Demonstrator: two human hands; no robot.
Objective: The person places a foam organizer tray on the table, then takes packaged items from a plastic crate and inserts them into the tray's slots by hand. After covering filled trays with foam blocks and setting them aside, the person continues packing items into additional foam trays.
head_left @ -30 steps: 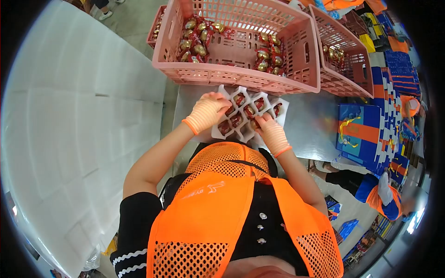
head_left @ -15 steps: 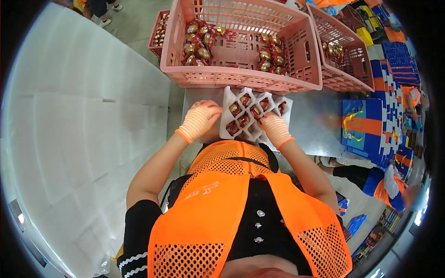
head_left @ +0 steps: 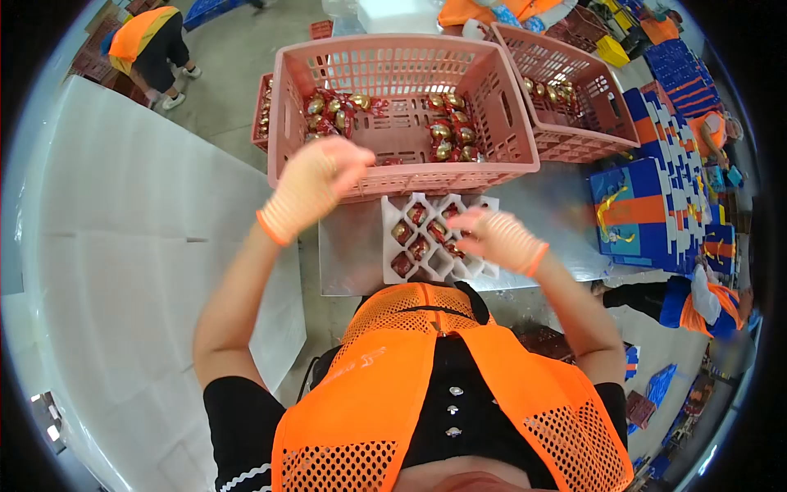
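My left hand (head_left: 316, 182), in a pale striped glove with bare fingertips, is raised over the front rim of a pink plastic crate (head_left: 402, 179). Its fingers are slightly smeared, loosely bent and apart, with nothing visible in them. Gold and red foil-wrapped balls (head_left: 447, 135) lie in two groups inside the crate. Below it, a white divider tray (head_left: 390, 215) with diamond-shaped cells rests on the metal table; several cells hold wrapped balls (head_left: 419, 248). My right hand (head_left: 504, 239), gloved alike, hovers over the tray's right side with fingers stretched leftward, covering some cells.
Another pink crate (head_left: 574, 135) with wrapped balls stands at right, beyond the metal table (head_left: 541, 197). Stacked blue-and-orange boxes (head_left: 635, 205) occupy the table's right end. A large white surface (head_left: 164, 246) lies at left. A person in an orange vest (head_left: 147, 41) bends at far left; others are at right.
My left hand has moved from beside the tray up to the crate's front rim. My right hand has lifted off the cells, fingers now extended. The camera view has shifted, showing more of the background.
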